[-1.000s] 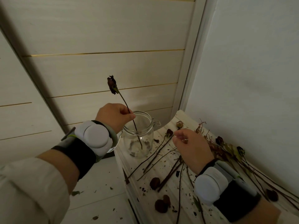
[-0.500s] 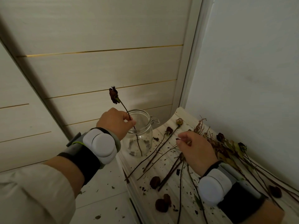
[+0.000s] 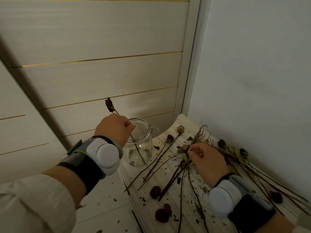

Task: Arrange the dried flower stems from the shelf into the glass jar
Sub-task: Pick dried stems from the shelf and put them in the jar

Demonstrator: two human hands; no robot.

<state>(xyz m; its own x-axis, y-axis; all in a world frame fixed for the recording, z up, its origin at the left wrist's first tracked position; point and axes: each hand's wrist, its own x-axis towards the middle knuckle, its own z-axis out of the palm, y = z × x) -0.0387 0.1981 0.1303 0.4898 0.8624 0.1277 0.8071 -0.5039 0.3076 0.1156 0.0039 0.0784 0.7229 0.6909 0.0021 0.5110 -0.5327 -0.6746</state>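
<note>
The glass jar [image 3: 141, 148] is set at the left end of the shelf [image 3: 186, 125], with one stem [image 3: 140, 154] leaned inside it. The loose stems [image 3: 161, 157] are spread on the shelf right of the jar, toward the wall [image 3: 252, 81]. What appear to be detached heads [image 3: 155, 191] are scattered nearer.

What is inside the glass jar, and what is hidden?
The lower end of one dried stem, pinched by the left hand, slants down inside the glass jar, with a few dark fragments near its base. The hand covers the jar's left side.
</note>
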